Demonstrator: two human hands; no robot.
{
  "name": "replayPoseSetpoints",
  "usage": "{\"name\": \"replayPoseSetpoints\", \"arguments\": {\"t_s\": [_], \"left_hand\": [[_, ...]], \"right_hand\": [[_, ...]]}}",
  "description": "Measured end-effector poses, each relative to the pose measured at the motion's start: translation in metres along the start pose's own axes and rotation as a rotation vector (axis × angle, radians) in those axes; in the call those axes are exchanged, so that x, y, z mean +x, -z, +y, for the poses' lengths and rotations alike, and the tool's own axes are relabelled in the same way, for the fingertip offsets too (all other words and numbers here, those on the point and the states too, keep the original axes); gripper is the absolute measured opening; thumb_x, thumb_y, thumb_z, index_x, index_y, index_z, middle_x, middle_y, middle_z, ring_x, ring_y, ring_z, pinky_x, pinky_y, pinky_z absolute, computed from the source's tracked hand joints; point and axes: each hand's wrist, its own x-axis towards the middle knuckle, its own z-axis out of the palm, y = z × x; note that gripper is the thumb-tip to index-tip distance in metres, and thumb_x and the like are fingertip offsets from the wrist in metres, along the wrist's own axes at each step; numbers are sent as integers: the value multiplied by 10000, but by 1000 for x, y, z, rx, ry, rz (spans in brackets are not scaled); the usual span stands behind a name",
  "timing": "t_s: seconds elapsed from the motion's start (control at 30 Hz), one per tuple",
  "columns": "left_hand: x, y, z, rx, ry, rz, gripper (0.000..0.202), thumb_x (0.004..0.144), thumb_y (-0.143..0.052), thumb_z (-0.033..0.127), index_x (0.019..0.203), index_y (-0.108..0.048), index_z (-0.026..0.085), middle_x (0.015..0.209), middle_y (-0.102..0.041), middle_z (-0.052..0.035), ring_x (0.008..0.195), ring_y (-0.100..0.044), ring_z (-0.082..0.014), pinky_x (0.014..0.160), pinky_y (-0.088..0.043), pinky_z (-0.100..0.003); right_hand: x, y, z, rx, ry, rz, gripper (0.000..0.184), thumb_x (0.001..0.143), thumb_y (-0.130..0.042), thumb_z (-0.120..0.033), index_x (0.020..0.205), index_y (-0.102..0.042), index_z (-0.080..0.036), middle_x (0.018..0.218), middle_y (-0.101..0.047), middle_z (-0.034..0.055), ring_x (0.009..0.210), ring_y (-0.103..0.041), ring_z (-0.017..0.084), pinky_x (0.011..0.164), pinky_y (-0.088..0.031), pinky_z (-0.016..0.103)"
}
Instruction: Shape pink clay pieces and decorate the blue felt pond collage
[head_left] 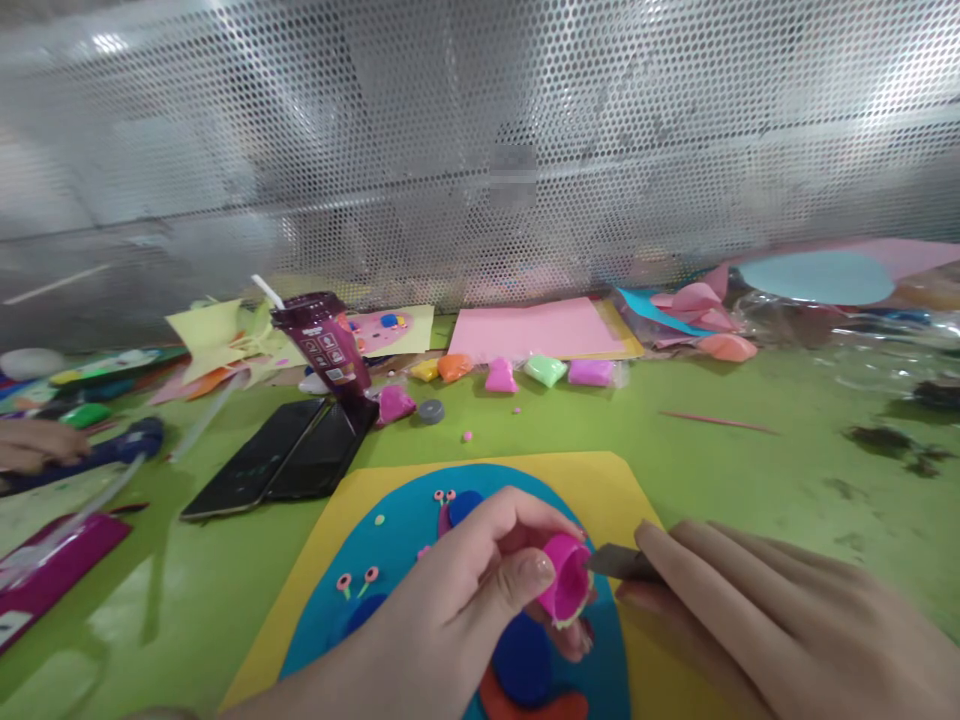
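Note:
My left hand (480, 585) has its fingers closed around a small bright-pink hollow cup-shaped piece (559, 578), its opening turned to the right. Pale crumbs cling to the lower rim. From the right, my right hand (772, 610) grips a flat grey blade (616, 562), whose tip is at the cup's rim; whether they touch I cannot tell. Both hands are over a yellow sheet (592, 475) bearing a blue oval (345, 530). Clay figures with stalked eyes (356, 580), dark-blue discs (523, 655) and an orange strip (532, 700) lie on the oval, partly hidden by my left hand.
Two black phones (277, 455) lie left, by a purple cup with a straw (322, 345). Several clay packets (545, 369), a grey cap (430, 411) and pink paper (532, 330) line the back before a perforated metal screen (480, 130). Another person's hand (37, 445) is far left.

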Motion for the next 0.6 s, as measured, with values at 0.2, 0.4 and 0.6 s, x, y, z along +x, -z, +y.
{"name": "replayPoseSetpoints", "arguments": {"t_s": [0.2,0.4,0.6], "left_hand": [[4,0,-3,5,-11,-15,205,896,-439,386,956,-526,210,745,-600,31,723,-606,-110,720,-469,-225],[5,1,-3,-29,-1,-3,220,889,-447,400,962,-520,206,768,-601,33,731,-609,-107,727,-467,-226],[4,2,-4,-95,25,-23,240,878,-461,415,964,-517,197,779,-603,27,744,-606,-114,755,-457,-249]], "right_hand": [[9,2,-2,24,-26,29,388,1012,-194,-230,903,-553,-130,721,-623,48,499,-562,157,375,-383,283],[8,3,-3,32,-44,17,380,1012,-171,-216,914,-531,-142,756,-630,48,503,-561,146,390,-395,277],[1,0,-1,46,-45,9,351,1008,-188,-218,946,-526,-147,789,-631,53,537,-577,152,411,-404,273]]}}
